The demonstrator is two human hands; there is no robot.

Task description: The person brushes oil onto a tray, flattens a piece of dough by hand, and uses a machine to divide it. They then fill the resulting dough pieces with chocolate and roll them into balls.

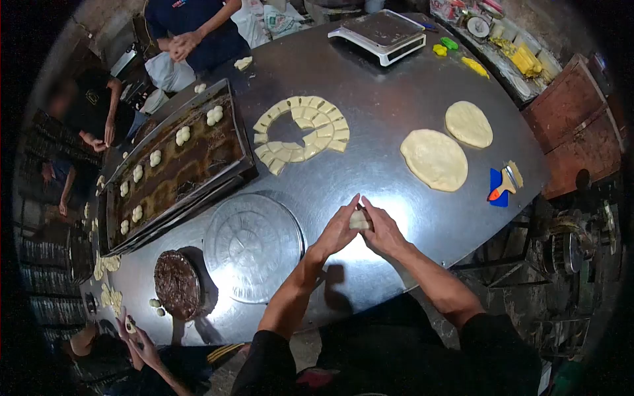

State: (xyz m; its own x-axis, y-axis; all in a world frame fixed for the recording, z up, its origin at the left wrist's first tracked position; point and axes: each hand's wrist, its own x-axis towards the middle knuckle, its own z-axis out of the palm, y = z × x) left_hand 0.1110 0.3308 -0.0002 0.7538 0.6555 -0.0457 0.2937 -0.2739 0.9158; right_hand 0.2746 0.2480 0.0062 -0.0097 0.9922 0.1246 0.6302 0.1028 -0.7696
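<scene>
While between hands (340, 231), dough (359, 222) (pale).

This is a bakery workroom: the metal table (376, 125) carries flattened dough rounds (434, 160) at two o'clock, a scale (378, 33) at one, and a baking tray (198, 165) with dough balls (183, 136) near ten.

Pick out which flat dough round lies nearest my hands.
The larger dough round, on the near side of the pair. The smaller dough round lies beyond it, farther from the hands cupped around a piece of dough.
</scene>
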